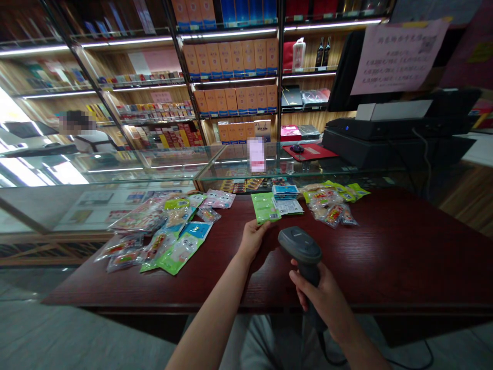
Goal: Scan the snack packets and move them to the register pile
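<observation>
Scanner [300, 243] fills our right hand [322, 285]; left hand [252, 238] pinches green packet [264, 205]. We judge scanning in progress, next needing steady aim.

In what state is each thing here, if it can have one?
Left hand: touching green packet, grip unclear
Green packet: seemingly lying on the table
Right hand: closed around barcode scanner
Barcode scanner: held above the table
Left packets: heaped
Right packets: overlapping
Shelf lights: lit
Black device: blue light on
</observation>
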A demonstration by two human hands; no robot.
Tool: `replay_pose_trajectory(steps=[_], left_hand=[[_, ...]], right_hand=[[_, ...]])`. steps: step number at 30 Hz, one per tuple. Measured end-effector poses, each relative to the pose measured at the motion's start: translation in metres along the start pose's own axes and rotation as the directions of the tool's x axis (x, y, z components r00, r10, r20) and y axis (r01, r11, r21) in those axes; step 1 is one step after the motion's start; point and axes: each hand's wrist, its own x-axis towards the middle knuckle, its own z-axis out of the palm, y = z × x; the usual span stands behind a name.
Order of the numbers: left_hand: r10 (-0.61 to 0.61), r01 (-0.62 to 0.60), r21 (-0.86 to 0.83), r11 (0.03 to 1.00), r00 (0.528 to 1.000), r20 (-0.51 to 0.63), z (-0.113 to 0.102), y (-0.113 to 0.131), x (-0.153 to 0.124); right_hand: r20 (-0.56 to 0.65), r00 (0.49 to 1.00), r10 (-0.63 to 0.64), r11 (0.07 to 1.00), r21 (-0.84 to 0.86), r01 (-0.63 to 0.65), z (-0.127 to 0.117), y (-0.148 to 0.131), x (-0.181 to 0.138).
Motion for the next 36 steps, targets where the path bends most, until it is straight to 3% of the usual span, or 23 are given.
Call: replay_pose_trajectory(steps=[13,17,22,26,31,36], left_hand=[[0.049,-0.013,0.186,0.983,0.981,-0.189,-0.003,0.006,-0.002],[0.076,-0.046,0.3,0.953,0.993,-0.088,-0.007,0.007,0.001],[0.236,-0.276,0.59,0.759,0.961,0.145,-0.005,0.017,0.023],[0.186,-0.321,0.663,0.676,0.945,0.269,0.005,0.02,0.051],[0.147,-0.27,0.681,0.68,0.961,0.235,0.013,0.005,0.085],[0.135,-0.242,0.69,0.682,0.969,0.207,0.005,-0.013,0.108]], right_hand=[[-0.057,0.998,0.013,1.0,0.0,-0.013,-0.021,0.014,-0.001],[-0.081,0.997,0.016,1.0,0.005,-0.016,-0.031,0.016,-0.002],[-0.103,0.995,-0.004,1.0,0.012,0.005,-0.039,0.016,-0.001],[-0.098,0.995,-0.004,1.0,0.017,0.006,-0.043,0.016,0.0],[-0.09,0.996,-0.004,1.0,-0.024,0.002,-0.047,0.015,0.002],[-0.086,0.996,-0.01,0.999,-0.054,0.005,-0.051,0.014,0.003]])
